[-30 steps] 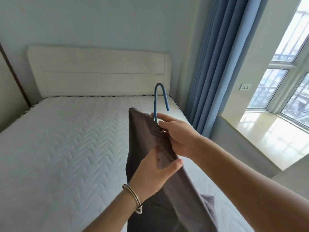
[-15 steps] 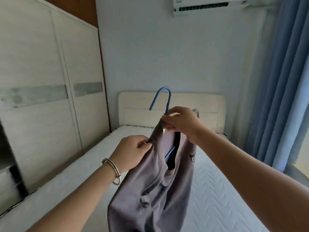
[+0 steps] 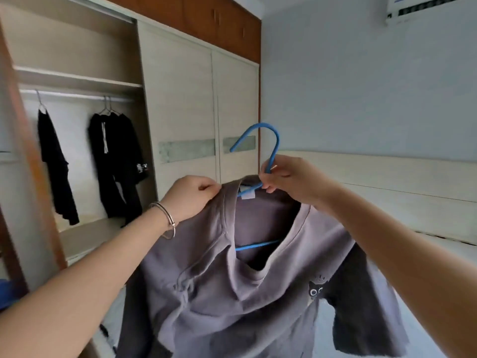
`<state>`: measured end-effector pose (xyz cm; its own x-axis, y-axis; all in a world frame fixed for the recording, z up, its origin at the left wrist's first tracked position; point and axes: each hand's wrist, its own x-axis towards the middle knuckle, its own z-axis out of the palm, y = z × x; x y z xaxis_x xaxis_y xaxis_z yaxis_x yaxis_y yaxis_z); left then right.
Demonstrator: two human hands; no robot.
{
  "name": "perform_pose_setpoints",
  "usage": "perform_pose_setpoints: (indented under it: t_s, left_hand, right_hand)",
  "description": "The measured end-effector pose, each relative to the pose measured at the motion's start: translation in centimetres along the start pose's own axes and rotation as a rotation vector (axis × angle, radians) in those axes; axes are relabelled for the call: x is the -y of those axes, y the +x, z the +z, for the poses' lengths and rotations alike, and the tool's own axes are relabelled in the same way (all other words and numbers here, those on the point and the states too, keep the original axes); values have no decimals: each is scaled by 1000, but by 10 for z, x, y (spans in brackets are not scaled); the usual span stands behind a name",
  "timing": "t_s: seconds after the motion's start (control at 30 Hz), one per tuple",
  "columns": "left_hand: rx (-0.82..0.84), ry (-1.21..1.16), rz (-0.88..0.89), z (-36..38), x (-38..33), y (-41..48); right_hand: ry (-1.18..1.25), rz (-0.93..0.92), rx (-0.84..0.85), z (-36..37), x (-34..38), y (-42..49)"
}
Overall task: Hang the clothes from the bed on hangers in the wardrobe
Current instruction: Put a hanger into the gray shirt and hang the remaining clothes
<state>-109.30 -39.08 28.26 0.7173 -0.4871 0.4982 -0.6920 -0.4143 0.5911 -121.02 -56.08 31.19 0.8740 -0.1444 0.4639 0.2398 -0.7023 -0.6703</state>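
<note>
A grey T-shirt [image 3: 247,293] with a small cat print hangs on a blue hanger [image 3: 268,140] in front of me. My right hand [image 3: 289,180] grips the hanger's neck just below the hook. My left hand [image 3: 192,196] pinches the shirt's left shoulder seam, a metal bangle on its wrist. The hanger's lower bar shows through the neck opening. The open wardrobe section [image 3: 77,81] is at the left, with a rail [image 3: 77,95] across it.
Black garments [image 3: 116,164] and another black top [image 3: 55,164] hang on the rail. Shut sliding doors [image 3: 185,104] stand right of the open section. The bed's headboard [image 3: 387,187] runs behind my right arm. An air conditioner [image 3: 433,7] sits top right.
The view has swung left from the bed toward the wardrobe. The shirt has turned to face me on the hanger, and my left hand has moved up to its shoulder.
</note>
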Motion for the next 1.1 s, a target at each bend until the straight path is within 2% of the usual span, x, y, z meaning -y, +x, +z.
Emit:
perform_pose_setpoints:
  t_s: [0.17,0.23,0.3,0.43,0.5,0.57,0.73,0.8,0.9,1.0,1.1]
  left_hand:
    - [-82,243,-4,-75,55,10]
    - [-12,298,-39,-103,82,12]
    - [-28,298,-58,-134,109,7]
    - [-293,204,-22,-192,177,-35]
    - [-230,286,-8,-206,212,-65]
    - [-168,392,-76,-220,253,-81]
    - [-266,521,-235,-284,341,-75]
    - [-233,473,-284,-307,366,-66]
    - [-162,263,-352,-332,396,-57]
    - [-206,183,-355,-355,424,-50]
    - [-274,236,-336,-379,448,-37]
  right_hand:
    - [43,-85,254,54,51,35]
    - [61,-108,271,82,67,53]
    - [72,-114,231,115,79,75]
    - [94,-76,138,188,102,128]
    - [116,-94,164,225,118,152]
    - [113,-123,209,259,134,174]
    - [241,-192,340,325,161,215]
    - [294,-234,386,347,166,229]
    - [355,-273,428,378,168,252]
    - [384,-301,443,409,164,281]
    - [411,-328,458,443,163,316]
